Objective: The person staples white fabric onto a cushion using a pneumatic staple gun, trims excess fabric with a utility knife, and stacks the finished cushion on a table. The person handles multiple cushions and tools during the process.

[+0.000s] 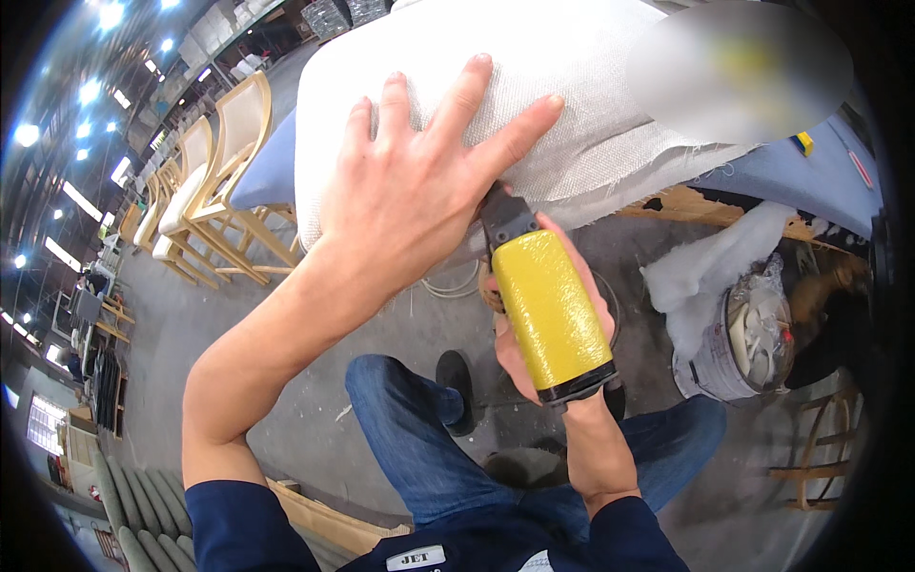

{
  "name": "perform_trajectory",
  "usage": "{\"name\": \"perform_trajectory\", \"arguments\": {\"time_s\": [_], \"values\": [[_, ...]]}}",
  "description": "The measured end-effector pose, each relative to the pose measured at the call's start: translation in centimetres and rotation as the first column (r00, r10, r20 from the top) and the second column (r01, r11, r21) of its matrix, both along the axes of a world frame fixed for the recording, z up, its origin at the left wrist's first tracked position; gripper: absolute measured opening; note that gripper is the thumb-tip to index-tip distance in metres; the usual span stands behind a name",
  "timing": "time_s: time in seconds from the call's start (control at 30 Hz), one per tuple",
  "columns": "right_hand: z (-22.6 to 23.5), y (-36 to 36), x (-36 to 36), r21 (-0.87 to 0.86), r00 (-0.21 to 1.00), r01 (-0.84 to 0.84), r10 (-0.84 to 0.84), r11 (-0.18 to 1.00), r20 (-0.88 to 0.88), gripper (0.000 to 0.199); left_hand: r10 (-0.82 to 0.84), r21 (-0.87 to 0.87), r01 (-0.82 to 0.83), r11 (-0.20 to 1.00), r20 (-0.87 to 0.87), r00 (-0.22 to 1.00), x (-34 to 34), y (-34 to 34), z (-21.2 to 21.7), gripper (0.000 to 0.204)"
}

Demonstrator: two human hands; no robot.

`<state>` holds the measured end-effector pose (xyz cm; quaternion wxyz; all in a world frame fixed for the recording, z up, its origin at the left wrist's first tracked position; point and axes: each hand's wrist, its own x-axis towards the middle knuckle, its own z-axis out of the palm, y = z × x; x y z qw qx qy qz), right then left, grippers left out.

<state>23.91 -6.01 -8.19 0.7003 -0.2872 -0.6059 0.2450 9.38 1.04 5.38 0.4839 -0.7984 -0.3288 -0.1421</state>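
Off-white woven fabric (534, 57) covers a padded piece in front of me, its frayed edge hanging along the near side. My left hand (415, 167) lies on the fabric with fingers spread wide, holding nothing. Under its wrist side, my right hand (572, 286) is wrapped round a yellow and black staple gun (553, 310). The tool's dark nose meets the near edge of the padded piece beside my left thumb; its very tip is hidden by the left hand.
A blue padded surface (801, 176) bears a small yellow item and a red pencil-like stick. White stuffing (715, 267) hangs above a bucket (701, 367) at right. Wooden chairs (233, 143) stand in a row at left. A hose lies on the floor. A blurred patch hides the upper right.
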Motion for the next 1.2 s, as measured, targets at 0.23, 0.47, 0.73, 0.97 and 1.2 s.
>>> {"name": "perform_trajectory", "arguments": {"time_s": [0.23,0.47,0.73,0.97,1.2], "values": [[-1.3,-0.1,-0.5,-0.083,0.982,-0.159,0.148,0.984,-0.120,0.056,0.007,-0.010,-0.007,1.000,-0.011,1.000,0.2,-0.5,-0.1,0.077],[0.3,-0.1,0.8,0.019,1.000,0.028,-0.028,0.999,-0.013,0.078,-0.315,-0.643,0.254,0.722,0.021,0.949,-3.2,1.8,7.0,0.076],[0.9,0.2,0.8,-0.019,0.998,0.057,-0.057,0.998,-0.014,0.077,0.178,-0.774,-0.013,0.634,0.130,0.975,-5.9,6.4,7.4,0.065],[-0.5,0.1,-0.1,-0.041,0.993,0.122,-0.122,0.992,0.007,0.071,0.176,-0.651,-0.081,0.754,0.082,0.981,-4.3,1.1,4.5,0.068],[0.1,0.5,-0.4,-0.041,0.995,0.065,-0.068,0.997,-0.076,0.072,0.000,-0.789,0.094,0.608,0.118,0.993,-4.8,2.9,8.0,0.069]]}}
